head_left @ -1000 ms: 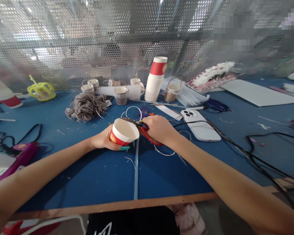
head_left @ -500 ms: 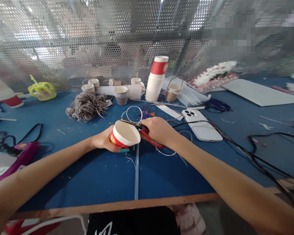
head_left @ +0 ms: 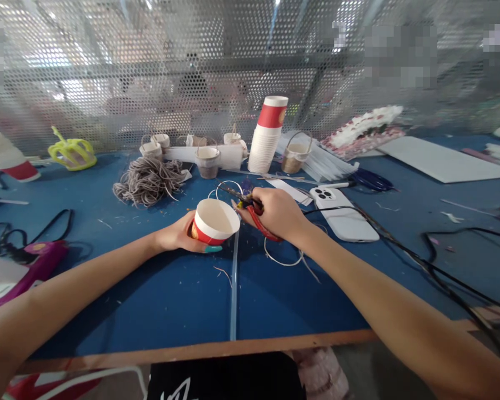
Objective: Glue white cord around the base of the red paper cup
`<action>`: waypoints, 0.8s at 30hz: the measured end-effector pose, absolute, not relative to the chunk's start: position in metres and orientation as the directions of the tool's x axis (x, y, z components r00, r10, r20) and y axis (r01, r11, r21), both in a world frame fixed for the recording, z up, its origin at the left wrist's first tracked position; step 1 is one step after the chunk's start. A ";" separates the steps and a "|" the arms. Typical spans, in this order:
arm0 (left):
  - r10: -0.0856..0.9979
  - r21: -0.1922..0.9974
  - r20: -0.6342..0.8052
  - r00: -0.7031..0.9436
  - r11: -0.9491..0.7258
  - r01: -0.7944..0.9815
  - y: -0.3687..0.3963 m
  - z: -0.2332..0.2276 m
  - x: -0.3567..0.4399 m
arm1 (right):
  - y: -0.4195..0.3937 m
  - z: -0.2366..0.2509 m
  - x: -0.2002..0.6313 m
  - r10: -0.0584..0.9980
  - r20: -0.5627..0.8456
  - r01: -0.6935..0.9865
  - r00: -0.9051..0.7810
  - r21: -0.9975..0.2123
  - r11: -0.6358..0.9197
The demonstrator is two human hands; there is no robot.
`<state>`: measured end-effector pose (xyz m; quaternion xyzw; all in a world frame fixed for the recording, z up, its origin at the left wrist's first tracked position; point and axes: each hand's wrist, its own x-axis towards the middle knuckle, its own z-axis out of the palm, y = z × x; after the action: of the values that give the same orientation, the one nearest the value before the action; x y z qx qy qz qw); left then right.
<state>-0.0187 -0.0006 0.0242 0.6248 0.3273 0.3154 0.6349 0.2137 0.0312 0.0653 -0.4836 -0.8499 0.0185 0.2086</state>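
My left hand is wrapped round the side of a red and white paper cup, fingers closed. The cup is tilted, its open mouth facing up and towards me. To the right of the cup, my right hand grips scissors with red handles. Their dark blades point left, slightly apart, just beyond the cup's rim and clear of it. Behind the blades lies a thin white ring, partly hidden. A thin pale loop of cord lies below my right hand.
A stack of paper cups stands at the back, beside small handled buckets. Grey cord lies heaped at left. A white phone and black cables are at right. A purple glue gun lies left; a clear strip runs towards me.
My right hand has drawn the scissors up and away from the cup's rim, and their blades have parted from it. My left hand still holds the cup, tipped slightly differently.
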 end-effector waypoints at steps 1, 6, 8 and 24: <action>0.814 1.000 -0.015 0.581 0.011 0.010 0.000 0.024 -0.019 | 0.032 0.066 0.214 0.830 0.340 0.822 -0.441 -0.217 0.526; 0.833 0.994 0.079 0.548 -0.106 0.018 0.001 0.023 -0.017 | 0.031 0.068 0.215 0.828 0.302 0.846 -0.472 -0.109 0.522; 0.843 0.986 0.095 0.530 -0.154 0.068 0.000 0.022 -0.015 | 0.031 0.070 0.215 0.829 0.268 0.850 -0.491 -0.061 0.523; 0.851 0.953 0.155 0.502 -0.262 0.150 -0.002 0.021 -0.012 | 0.029 0.073 0.216 0.819 0.179 0.838 -0.545 0.079 0.541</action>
<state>-0.0116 -0.0023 0.0211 0.7112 0.3519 0.3539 0.4951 0.2158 0.0292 0.0731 -0.4729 -0.8756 -0.0776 0.0605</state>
